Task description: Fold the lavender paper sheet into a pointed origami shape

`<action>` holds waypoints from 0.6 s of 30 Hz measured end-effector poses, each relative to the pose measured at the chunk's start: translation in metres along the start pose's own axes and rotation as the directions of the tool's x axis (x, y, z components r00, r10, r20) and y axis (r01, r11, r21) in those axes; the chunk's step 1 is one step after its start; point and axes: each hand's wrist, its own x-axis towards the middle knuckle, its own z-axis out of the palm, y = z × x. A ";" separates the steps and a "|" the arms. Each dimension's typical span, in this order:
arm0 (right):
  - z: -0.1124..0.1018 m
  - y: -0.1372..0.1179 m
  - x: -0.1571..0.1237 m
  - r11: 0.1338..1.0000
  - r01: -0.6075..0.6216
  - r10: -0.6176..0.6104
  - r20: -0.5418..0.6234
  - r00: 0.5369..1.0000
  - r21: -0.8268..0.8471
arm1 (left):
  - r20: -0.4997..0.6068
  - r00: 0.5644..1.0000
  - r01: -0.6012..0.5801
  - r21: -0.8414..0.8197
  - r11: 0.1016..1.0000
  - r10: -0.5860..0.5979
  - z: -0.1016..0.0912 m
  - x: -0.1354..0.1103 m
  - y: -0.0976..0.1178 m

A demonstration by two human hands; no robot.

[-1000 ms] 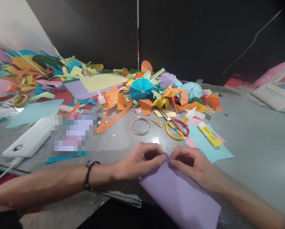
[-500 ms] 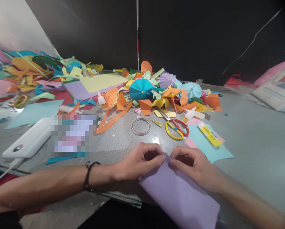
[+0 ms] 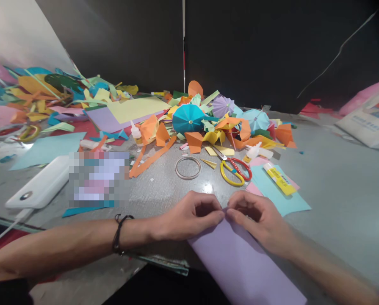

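Left hand (image 3: 189, 217), right hand (image 3: 259, 223) together, pinching top edge of lilac paper sheet (image 3: 243, 264). Sheet lies below red-and-yellow-handled scissors (image 3: 234, 171), nearer me. Finished-looking teal paper parasol (image 3: 188, 119) beyond scissors. Fold state of sheet unclear.

Behind the paper sheet (image 3: 240, 264) lie scissors (image 3: 221, 171), seemingly beside a tape ring (image 3: 188, 157).

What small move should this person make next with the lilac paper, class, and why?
Probably slide the fingers outward along the paper's far end to firm any fold there: the left hand and right hand both pinch that end of the lilac paper, meeting near its middle, while the sheet lies on the grey table.
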 end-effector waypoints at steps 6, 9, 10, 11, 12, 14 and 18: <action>-0.013 0.005 -0.001 0.999 0.040 -0.039 -0.190 0.981 0.000 | -0.022 1.000 0.011 -0.049 0.999 -0.012 -0.006 0.001 -0.001; -0.014 0.004 -0.002 1.000 0.015 -0.013 -0.177 0.984 0.009 | -0.037 0.999 -0.012 -0.062 0.998 0.010 -0.007 0.001 0.001; -0.013 0.004 -0.001 1.000 0.008 -0.006 -0.172 0.985 0.010 | -0.039 0.999 -0.020 -0.058 0.998 0.017 -0.007 0.000 0.002; -0.013 0.004 -0.001 1.000 0.003 -0.001 -0.169 0.986 0.011 | -0.041 0.999 -0.025 -0.052 0.998 0.023 -0.007 0.000 0.003; -0.012 0.004 -0.001 1.000 0.000 0.002 -0.168 0.986 0.011 | -0.043 0.999 -0.028 -0.045 0.999 0.026 -0.007 0.000 0.003; -0.011 0.004 -0.001 1.000 -0.002 0.004 -0.167 0.986 0.011 | -0.044 0.999 -0.029 -0.028 0.999 0.027 -0.006 -0.001 0.004; -0.011 0.006 -0.001 1.000 -0.001 0.001 -0.174 0.985 0.001 | -0.050 0.998 -0.034 -0.001 0.999 0.034 -0.005 -0.001 0.003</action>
